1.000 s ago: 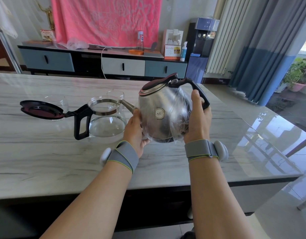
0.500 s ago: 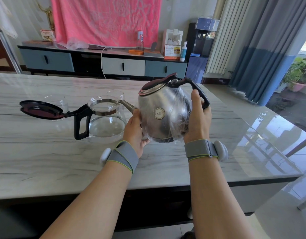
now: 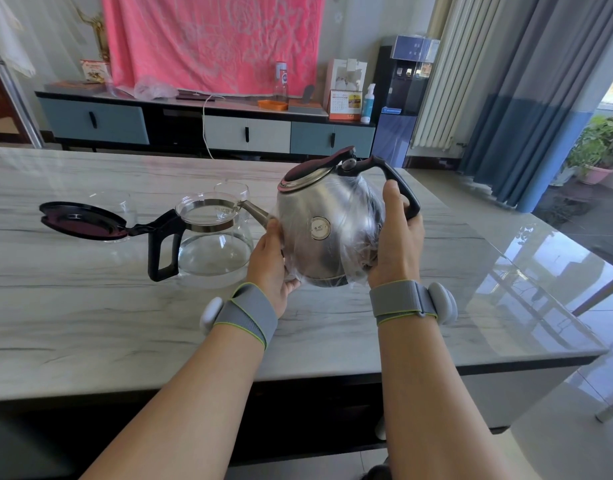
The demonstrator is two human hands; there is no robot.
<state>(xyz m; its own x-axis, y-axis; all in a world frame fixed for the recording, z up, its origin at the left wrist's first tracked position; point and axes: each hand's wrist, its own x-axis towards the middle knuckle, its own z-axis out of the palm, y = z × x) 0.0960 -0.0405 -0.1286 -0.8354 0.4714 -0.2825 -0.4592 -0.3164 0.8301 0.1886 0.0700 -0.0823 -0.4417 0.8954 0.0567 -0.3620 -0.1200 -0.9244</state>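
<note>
A steel kettle [image 3: 327, 233] wrapped in clear plastic film is held just above the marble table [image 3: 90, 306], tilted left. Its spout reaches over the rim of a glass jug [image 3: 213, 251]. The jug has a black handle, and its hinged black lid [image 3: 80, 221] is flung open to the left. My left hand [image 3: 270, 261] cups the kettle's lower left side, with the fingers hidden behind the body. My right hand [image 3: 397, 244] holds the right side by the black handle, index finger raised along it. The kettle's dark lid is slightly lifted.
Two clear glasses stand behind the jug, one [image 3: 230, 190] near the spout and one [image 3: 120, 202] behind the open lid. The table's right edge [image 3: 557, 306] drops to a tiled floor. A low cabinet [image 3: 211, 129] and a water dispenser [image 3: 402, 98] line the far wall.
</note>
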